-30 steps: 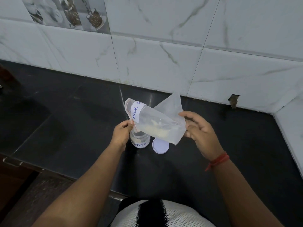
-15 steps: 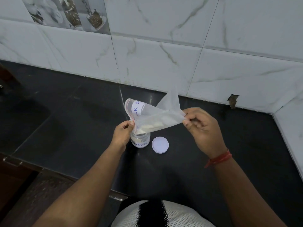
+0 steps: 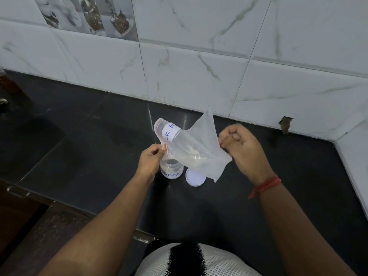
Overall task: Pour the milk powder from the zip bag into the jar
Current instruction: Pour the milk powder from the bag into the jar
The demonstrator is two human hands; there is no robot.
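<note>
A clear zip bag (image 3: pixel 201 144) with a white handwritten label and a red zip line hangs tilted over a small clear jar (image 3: pixel 171 170) on the black counter. The bag's open mouth points down-left towards the jar's opening. Pale milk powder (image 3: pixel 192 156) lies in the bag's lower fold, and a little shows inside the jar. My left hand (image 3: pixel 150 161) pinches the bag's zip edge right above the jar. My right hand (image 3: pixel 242 149) is curled, pinching the bag's raised bottom edge. The jar's white lid (image 3: pixel 194 179) lies flat beside the jar, partly behind the bag's corner.
The black counter (image 3: pixel 89 148) ends at a white marble-tiled wall (image 3: pixel 189 76) behind and a side wall (image 3: pixel 354 166) at the right. The counter's front edge with a metal strip (image 3: pixel 18 191) runs at lower left.
The bag was stretched taut between my hands half a second ago; now it sags, and its lower corner has dropped in front of the lid. Both hands have stayed nearly in place.
</note>
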